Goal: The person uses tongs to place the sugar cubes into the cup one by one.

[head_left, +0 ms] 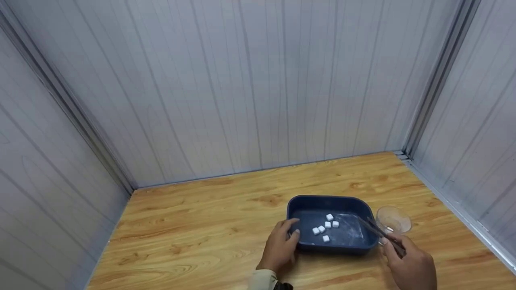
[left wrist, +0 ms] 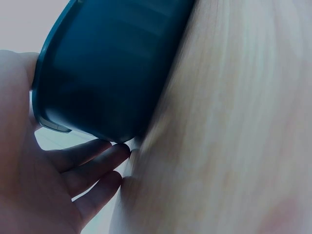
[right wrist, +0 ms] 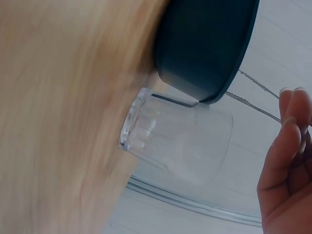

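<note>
Box point(head_left: 335, 249): no legible text on rim, floor or sides in view
Cubes point(head_left: 327, 224): no legible letters or numbers on the white faces
Cup point(right wrist: 187, 139): no legible brand on clear wall or base
Tweezers point(head_left: 383, 233): no legible stamp
Table point(head_left: 193, 225): no legible label
Walls point(head_left: 242, 80): no legible sign

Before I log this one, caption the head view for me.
Left hand grips a dark blue rectangular basin holding six white cubes; right hand holds tweezers over it, beside a clear tumbler.
</note>
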### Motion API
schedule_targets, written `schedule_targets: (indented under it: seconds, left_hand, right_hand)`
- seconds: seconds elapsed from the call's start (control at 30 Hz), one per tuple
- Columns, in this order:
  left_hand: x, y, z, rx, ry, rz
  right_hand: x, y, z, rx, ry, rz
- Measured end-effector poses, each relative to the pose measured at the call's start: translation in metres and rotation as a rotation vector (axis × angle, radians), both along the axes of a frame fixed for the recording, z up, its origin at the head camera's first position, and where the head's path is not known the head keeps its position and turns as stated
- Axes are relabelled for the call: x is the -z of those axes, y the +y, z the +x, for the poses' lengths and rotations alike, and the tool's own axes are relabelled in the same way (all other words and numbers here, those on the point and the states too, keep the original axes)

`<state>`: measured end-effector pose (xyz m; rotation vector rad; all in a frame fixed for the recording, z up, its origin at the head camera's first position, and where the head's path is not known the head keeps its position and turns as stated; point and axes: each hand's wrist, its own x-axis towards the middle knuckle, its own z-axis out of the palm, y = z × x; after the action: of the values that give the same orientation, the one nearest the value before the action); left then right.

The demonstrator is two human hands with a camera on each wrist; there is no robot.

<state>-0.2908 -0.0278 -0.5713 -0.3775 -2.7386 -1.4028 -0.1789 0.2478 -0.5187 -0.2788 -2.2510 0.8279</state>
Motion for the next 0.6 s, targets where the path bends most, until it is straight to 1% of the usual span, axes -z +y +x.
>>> schedule_targets:
  seconds: [0.17, 0.4, 0.6]
  left_hand:
    - [-0.001, 0.001, 0.000, -0.004, -0.016, 0.008]
    - [-0.001, 0.001, 0.000, -0.011, -0.025, 0.024]
    - [0.000, 0.001, 0.000, -0.010, -0.034, 0.025]
  right_hand:
    - [0.003, -0.005, -0.002, -0.024, -0.018, 0.026]
    - [0.005, -0.013, -0.004, -0.040, -0.015, 0.083]
    - [0.008, -0.017, -0.006, -0.060, -0.023, 0.073]
